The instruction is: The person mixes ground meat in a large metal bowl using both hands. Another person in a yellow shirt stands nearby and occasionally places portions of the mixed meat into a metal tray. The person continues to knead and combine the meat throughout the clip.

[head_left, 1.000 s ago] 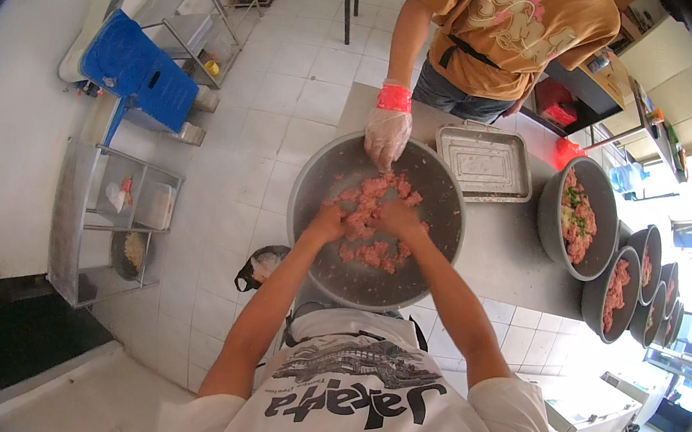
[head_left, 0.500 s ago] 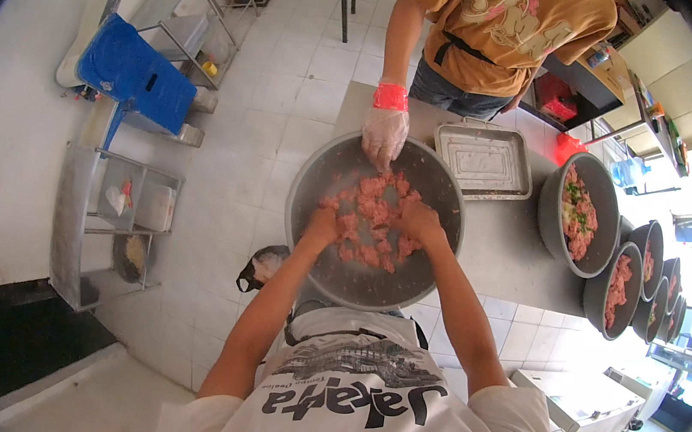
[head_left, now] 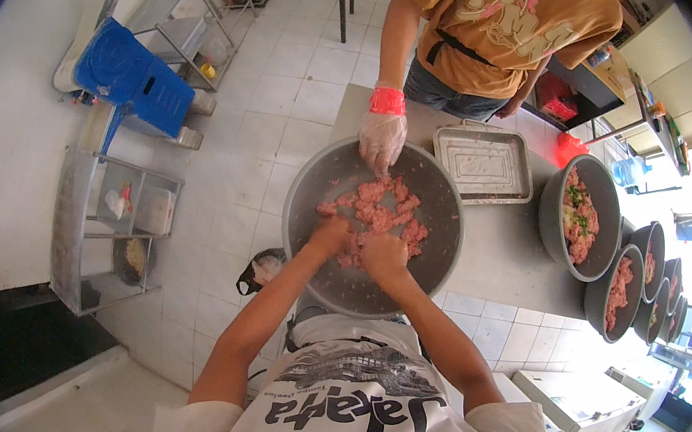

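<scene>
A wide grey bowl point(head_left: 313, 179) in front of me holds loose clumps of pink minced meat point(head_left: 379, 212). My left hand point(head_left: 332, 237) is down in the bowl, its fingers curled into the meat at the near left. Close beside it, my right hand point(head_left: 384, 255) is closed like a fist, knuckles up, with meat at its fingers. The fingertips of both hands are partly hidden. Across from me, a co-worker's hand point(head_left: 382, 141) in a clear glove with a red cuff reaches over the bowl's far rim, its fingertips just above the meat.
A metal tray point(head_left: 483, 165) lies on the steel table point(head_left: 496, 260) right of the bowl. Farther right stand a grey bowl of meat with green bits point(head_left: 580, 219) and several more bowls. A black bag point(head_left: 260, 271) is at the bowl's near left. Metal shelves point(head_left: 115, 231) line the left wall.
My hands have come together toward the near middle of the bowl; the right moved left and nearer, the left slightly right. The co-worker's gloved hand stays at the far rim.
</scene>
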Demonstrator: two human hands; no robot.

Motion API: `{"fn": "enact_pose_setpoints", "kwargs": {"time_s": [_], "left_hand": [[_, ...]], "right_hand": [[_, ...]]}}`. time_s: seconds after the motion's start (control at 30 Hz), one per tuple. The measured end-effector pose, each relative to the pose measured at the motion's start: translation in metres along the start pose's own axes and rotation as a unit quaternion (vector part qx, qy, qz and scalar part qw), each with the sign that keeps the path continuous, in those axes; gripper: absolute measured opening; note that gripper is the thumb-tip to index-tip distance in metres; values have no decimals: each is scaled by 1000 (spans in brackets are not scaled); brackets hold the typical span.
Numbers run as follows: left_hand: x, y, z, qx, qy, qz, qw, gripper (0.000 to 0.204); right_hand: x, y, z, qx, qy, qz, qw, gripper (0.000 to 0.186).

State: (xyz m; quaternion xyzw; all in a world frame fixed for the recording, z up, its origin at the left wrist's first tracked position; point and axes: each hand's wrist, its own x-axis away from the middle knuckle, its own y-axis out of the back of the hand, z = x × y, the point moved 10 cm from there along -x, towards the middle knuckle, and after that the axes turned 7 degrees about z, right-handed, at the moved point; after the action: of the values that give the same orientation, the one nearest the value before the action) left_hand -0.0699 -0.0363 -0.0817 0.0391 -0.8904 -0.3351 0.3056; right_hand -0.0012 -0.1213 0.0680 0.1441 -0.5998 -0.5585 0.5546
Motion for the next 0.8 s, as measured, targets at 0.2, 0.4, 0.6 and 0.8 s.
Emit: {"fn": "enact_pose_setpoints", "kwargs": {"time_s": [0.2, 0.4, 0.6, 0.8], "left_hand": [[2, 0, 10, 72, -7, -22, 997, 24], [16, 22, 1, 118, 1, -41, 992, 27], [20, 12, 14, 145, 101, -36, 984, 23], [16, 2, 17, 118, 85, -25, 989, 23]], "right_hand": [[-9, -56, 34, 68, 23, 29, 997, 16], [0, -17, -15, 45, 13, 22, 999, 18], [10, 19, -8, 3, 33, -2, 999, 19], [-2, 1, 11, -9, 32, 8, 999, 18]]}}
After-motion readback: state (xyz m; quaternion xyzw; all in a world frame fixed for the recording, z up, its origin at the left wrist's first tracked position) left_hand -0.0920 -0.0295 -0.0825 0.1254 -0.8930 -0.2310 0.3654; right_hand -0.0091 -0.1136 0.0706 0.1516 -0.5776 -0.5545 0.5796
